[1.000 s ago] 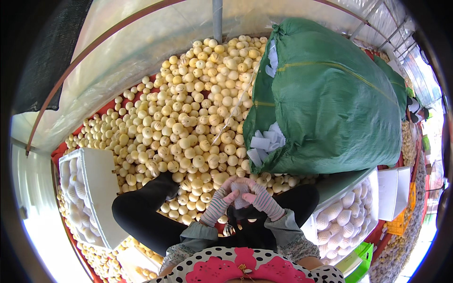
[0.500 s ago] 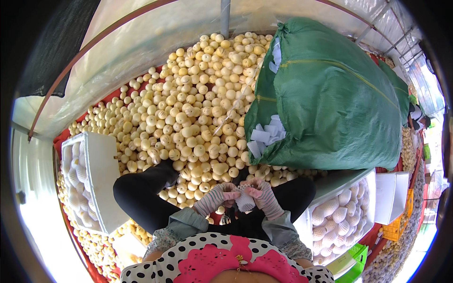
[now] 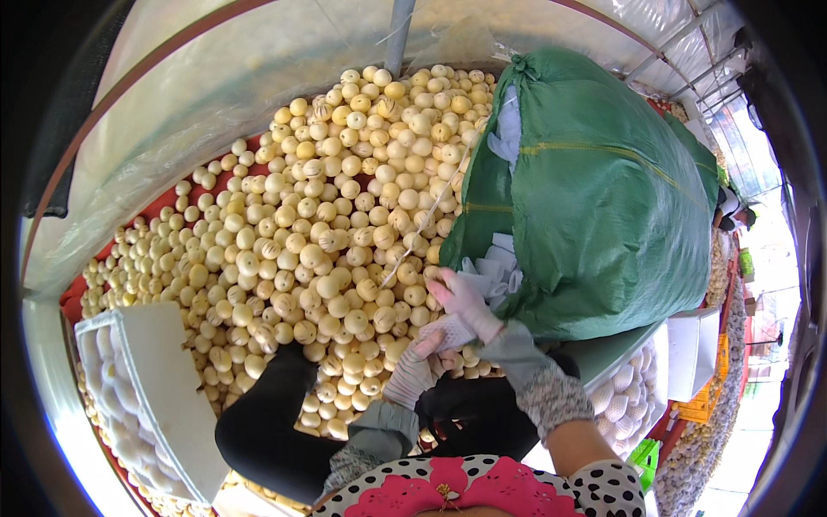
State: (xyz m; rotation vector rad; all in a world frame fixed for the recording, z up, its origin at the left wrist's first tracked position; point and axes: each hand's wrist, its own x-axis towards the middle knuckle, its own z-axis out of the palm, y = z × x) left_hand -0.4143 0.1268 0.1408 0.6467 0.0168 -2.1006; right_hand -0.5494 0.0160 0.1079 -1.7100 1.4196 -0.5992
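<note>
My left hand (image 3: 422, 366), in a pale striped glove, grips a white mesh foam sleeve (image 3: 444, 332) over my lap; whether fruit is inside is hidden. My right hand (image 3: 461, 302) is stretched forward just above it, fingers apart, over pale yellow round fruit (image 3: 336, 241) with some striped skins, heaped in front of me. It is beside white foam pieces (image 3: 495, 267) in the mouth of a large green woven bag (image 3: 603, 215). My black-clad legs (image 3: 267, 431) are folded around my lap.
White foam boxes of net-wrapped fruit stand at left (image 3: 177, 414) and right (image 3: 624, 401). Beyond the right one are an orange crate (image 3: 706, 388) and a green crate (image 3: 646, 457). A person (image 3: 732, 211) is at far right. Plastic walling (image 3: 189, 95) curves behind the fruit.
My right hand has left the sleeve it held with my left and moved forward toward the bag's mouth. My left hand keeps hold of the sleeve. The view has shifted slightly.
</note>
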